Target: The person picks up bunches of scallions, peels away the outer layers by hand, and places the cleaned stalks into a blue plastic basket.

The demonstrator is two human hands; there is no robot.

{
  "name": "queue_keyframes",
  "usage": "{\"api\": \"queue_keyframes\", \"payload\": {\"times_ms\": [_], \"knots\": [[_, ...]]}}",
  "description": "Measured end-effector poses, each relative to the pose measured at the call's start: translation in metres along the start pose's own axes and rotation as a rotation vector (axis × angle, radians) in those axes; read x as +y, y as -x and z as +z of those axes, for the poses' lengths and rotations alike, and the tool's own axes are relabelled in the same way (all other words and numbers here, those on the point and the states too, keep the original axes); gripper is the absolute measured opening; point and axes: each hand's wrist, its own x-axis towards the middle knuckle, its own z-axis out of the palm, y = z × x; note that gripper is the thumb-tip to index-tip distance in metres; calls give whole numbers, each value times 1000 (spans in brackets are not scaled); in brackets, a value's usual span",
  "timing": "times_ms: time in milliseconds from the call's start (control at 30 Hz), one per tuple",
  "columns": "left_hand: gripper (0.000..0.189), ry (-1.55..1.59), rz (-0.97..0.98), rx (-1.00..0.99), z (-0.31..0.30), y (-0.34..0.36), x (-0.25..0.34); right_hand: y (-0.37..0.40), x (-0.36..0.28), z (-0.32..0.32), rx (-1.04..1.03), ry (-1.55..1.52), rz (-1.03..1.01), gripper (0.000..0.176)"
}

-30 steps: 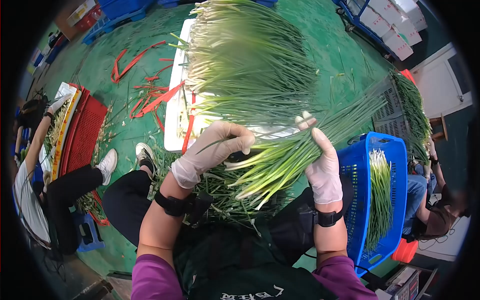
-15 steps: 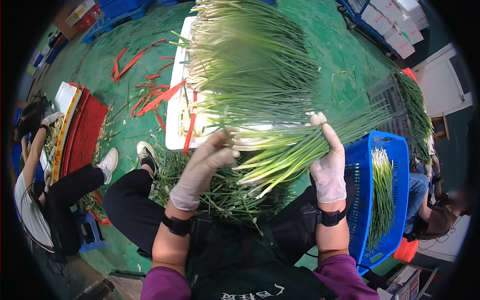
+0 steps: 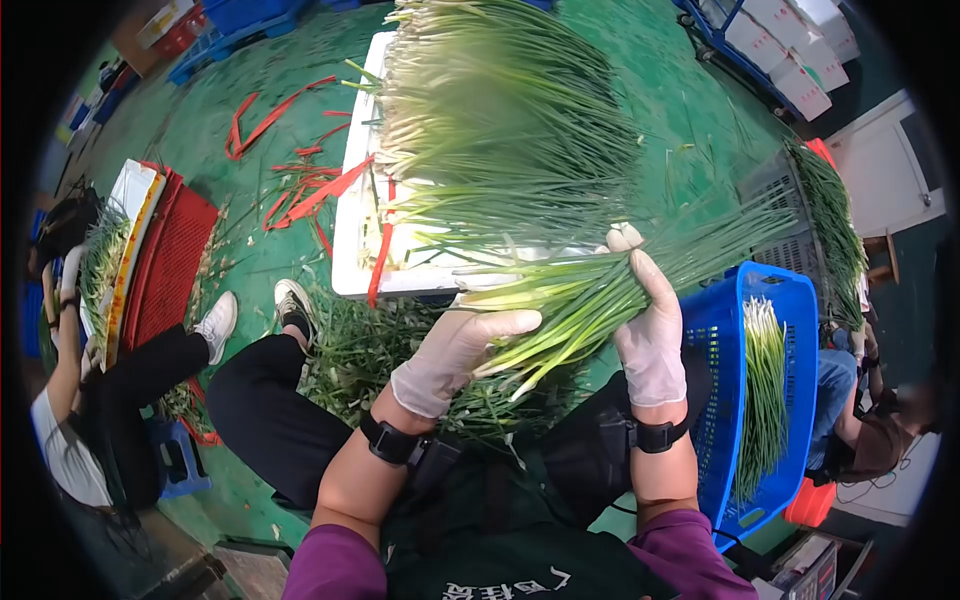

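A bunch of green onions (image 3: 590,300) lies across both my gloved hands, white ends to the left and green tops to the upper right. My right hand (image 3: 652,325) is closed round its middle, thumb up. My left hand (image 3: 460,350) grips the white ends, its thumb over the stalks and its other fingers mostly hidden. Beyond the bunch, a large pile of green onions (image 3: 500,120) rests on a white foam box lid (image 3: 352,220). Under my hands is a heap of loose green leaves (image 3: 370,345).
To the right stands a blue basket (image 3: 735,400) holding onions (image 3: 762,400). Red straps (image 3: 310,190) lie on the green floor. A person (image 3: 75,400) sits at the left by a red crate (image 3: 170,265); another person (image 3: 860,430) sits at the right.
My left hand has moved right and closed over the white ends of the bunch. My right hand has shifted slightly left. The person at the left has moved their arm.
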Motion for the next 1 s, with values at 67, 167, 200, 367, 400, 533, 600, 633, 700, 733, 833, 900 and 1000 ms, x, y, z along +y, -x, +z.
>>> {"api": "queue_keyframes", "payload": {"times_ms": [67,167,200,367,400,533,600,633,700,733,833,900,1000], "knots": [[33,-51,40,33,-3,-4,-9,0,0,0,19,-15,-9,37],[37,160,-39,167,-10,1,-8,-3,0,-4,19,-67,-14,37],[27,203,18,212,-11,4,-10,-7,-2,-10,18,-107,-18,36],[6,507,471,467,-92,19,-14,-9,-20,-15,79,-236,-62,32],[9,482,501,562,-89,19,-7,-10,-21,-17,93,-242,-56,34],[20,99,348,361,-59,30,19,-4,-14,-10,26,-191,-25,36],[20,-170,294,353,-36,23,19,-5,-8,-7,3,-172,-15,36],[21,-303,264,346,-30,20,19,-5,-7,-5,-12,-144,-33,36],[20,-330,293,349,-33,13,11,-3,-6,0,-39,-90,-76,36],[20,-344,305,349,-34,9,8,-2,-6,2,-34,-48,-96,36],[18,-788,560,489,-35,7,5,2,-3,9,-21,55,-144,35],[20,-1059,732,471,-36,4,4,3,-1,11,-16,99,-164,34],[18,-1326,887,356,-34,-1,7,3,-2,11,-14,58,-123,32]]}}
